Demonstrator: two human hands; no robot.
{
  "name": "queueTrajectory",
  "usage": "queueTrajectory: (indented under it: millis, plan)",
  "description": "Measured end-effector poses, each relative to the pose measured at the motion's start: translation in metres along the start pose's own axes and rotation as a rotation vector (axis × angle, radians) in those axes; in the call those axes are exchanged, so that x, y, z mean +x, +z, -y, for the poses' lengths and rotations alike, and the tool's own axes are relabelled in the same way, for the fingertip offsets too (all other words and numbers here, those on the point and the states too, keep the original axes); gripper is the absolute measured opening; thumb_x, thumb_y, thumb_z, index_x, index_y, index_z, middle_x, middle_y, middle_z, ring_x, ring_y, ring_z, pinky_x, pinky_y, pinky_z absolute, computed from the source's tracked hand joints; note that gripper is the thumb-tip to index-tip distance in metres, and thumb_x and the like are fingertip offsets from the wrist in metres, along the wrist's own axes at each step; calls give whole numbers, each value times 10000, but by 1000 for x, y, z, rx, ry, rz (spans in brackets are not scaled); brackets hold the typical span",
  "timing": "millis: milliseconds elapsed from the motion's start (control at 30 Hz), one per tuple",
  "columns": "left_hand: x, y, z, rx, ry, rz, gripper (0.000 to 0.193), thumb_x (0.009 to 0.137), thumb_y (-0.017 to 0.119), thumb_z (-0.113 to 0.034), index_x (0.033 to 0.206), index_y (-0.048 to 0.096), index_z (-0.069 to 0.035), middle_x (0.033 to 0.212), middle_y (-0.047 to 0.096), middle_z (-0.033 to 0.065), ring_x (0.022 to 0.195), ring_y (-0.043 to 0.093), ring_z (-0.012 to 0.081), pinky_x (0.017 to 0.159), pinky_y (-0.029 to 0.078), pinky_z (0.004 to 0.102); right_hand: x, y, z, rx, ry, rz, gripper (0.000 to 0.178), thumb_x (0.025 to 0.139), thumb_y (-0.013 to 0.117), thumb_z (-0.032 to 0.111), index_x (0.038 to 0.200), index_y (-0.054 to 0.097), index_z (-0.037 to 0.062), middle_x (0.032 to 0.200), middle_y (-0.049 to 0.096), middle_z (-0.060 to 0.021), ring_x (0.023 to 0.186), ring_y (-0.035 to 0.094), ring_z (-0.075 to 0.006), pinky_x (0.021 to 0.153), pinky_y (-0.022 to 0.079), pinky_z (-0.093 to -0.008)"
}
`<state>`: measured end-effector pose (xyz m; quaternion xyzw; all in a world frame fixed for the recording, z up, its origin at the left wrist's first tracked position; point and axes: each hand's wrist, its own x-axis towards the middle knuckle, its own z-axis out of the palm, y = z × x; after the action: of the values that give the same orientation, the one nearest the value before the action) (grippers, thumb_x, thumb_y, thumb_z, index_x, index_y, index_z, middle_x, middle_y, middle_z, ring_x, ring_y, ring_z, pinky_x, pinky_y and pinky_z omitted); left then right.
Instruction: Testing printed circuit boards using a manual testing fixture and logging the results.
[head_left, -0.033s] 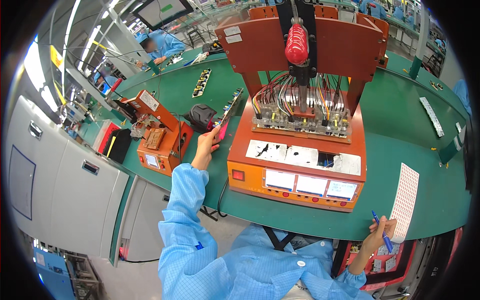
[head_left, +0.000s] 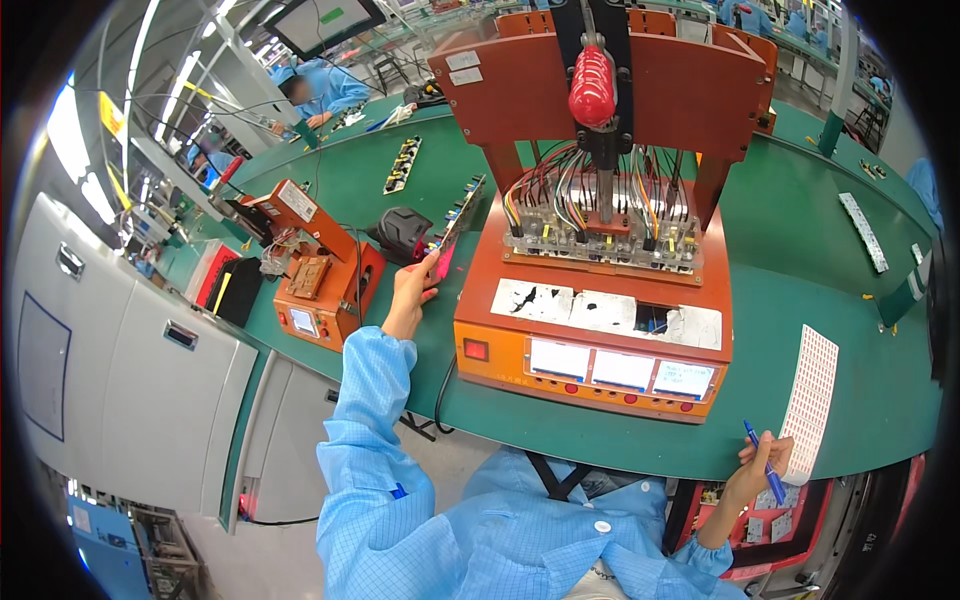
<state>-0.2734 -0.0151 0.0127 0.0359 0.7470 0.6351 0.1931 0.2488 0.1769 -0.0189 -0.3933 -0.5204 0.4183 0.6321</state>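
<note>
My left hand [head_left: 412, 292] reaches forward, thumb and fingers closed on the near end of a narrow circuit board [head_left: 463, 212] with small parts along it. A bright pink piece [head_left: 446, 259] shows beside the fingertips. Just right of that board stands the large orange test fixture [head_left: 590, 315], its press lowered over a clear plate with many wires. At the bench's front right edge, my right hand [head_left: 755, 470] grips a blue pen [head_left: 765, 462]. Against its fingers lies the lower end of a long white label sheet [head_left: 808, 390] with rows of red marks; whether the fingers pinch it is hidden.
A smaller orange fixture [head_left: 325, 285] and a black scanner-like device [head_left: 403, 235] stand to the left. Other boards lie on the green bench [head_left: 600, 440]: one board [head_left: 403, 165] far left, a white strip [head_left: 863, 232] far right. A red-edged tray [head_left: 770, 525] sits below my right hand. A co-worker [head_left: 325, 92] sits behind.
</note>
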Motion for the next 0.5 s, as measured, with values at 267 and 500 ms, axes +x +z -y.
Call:
queueTrajectory:
  millis: [267, 500]
  plan:
    - [-10, 9, 1, 335, 251, -177, 478, 694, 787, -368, 947, 621, 3, 796, 624, 49, 653, 578, 119, 514, 465, 237, 0, 1, -1, 17, -25, -8, 250, 919, 540, 84, 713, 397, 95, 548, 432, 3, 448, 398, -27, 412, 267, -138]
    - [13, 41, -16, -547, -111, 180, 365, 800, 720, -273, 1058, 573, -60, 958, 616, 96, 843, 611, 215, 595, 517, 297, 1, 0, 0, -26, -5, -20, 249, 921, 537, 97, 716, 396, 94, 556, 447, -1, 455, 407, -25, 417, 268, -136]
